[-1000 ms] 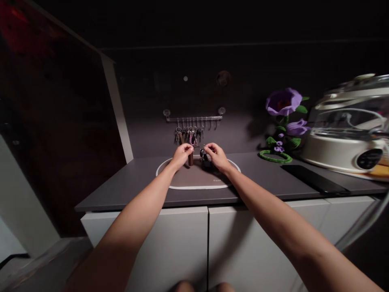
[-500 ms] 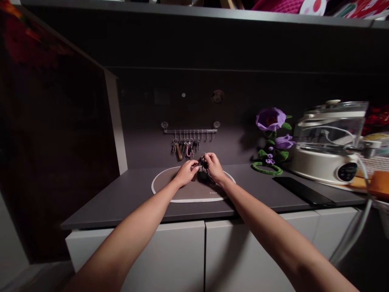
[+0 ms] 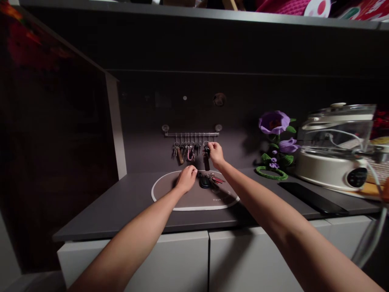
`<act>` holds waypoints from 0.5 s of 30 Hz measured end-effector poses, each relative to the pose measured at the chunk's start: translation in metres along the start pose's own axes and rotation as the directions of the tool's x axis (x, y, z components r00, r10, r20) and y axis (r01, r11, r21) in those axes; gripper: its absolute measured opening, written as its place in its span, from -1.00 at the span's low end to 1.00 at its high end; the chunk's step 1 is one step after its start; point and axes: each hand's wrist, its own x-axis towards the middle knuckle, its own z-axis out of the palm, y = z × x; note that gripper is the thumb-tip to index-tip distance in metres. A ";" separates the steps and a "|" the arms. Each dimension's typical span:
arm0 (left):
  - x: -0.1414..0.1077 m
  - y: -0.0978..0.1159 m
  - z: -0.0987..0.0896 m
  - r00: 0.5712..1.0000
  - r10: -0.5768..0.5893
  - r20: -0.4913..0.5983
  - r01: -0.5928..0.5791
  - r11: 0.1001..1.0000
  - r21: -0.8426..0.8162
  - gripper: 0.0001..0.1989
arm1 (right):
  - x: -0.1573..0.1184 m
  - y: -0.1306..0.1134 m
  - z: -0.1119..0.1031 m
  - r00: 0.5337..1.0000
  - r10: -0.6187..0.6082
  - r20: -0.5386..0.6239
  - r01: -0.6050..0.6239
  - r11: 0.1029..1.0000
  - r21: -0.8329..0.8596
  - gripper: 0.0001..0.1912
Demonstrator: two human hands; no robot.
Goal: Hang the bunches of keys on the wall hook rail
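My right hand [image 3: 216, 154] pinches a key ring with a dark fob and a dark strip [image 3: 207, 163] hanging from it, raised just below the right part of a clear hook rail [image 3: 192, 134]. Several bunches of keys [image 3: 189, 152] hang from the rail's hooks to the left. Low over the oval mat [image 3: 170, 198], my left hand [image 3: 186, 179] has its fingers curled together; what they hold, if anything, is hidden. Beside its fingertips, a black key fob [image 3: 205, 182] lies on the mat with several keys [image 3: 216, 179], some of them reddish.
On the grey counter [image 3: 121, 211] to the right stand purple knitted flowers [image 3: 274, 122] with a green ring base. A black phone-like slab [image 3: 313, 198] lies in front of a white appliance [image 3: 325, 168] with a clear top. A shelf [image 3: 212, 16] overhangs the counter.
My right hand has lifted the key ring from above the mat up toward the hook rail. My left hand has come apart from it and stays low. The black fob and keys on the mat now show.
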 end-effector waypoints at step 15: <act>0.001 -0.003 -0.001 0.994 -0.110 -0.013 0.110 0.994 -0.020 -0.81 | 0.048 0.002 0.015 0.967 0.022 -0.254 -0.126 0.907 -0.401 -0.77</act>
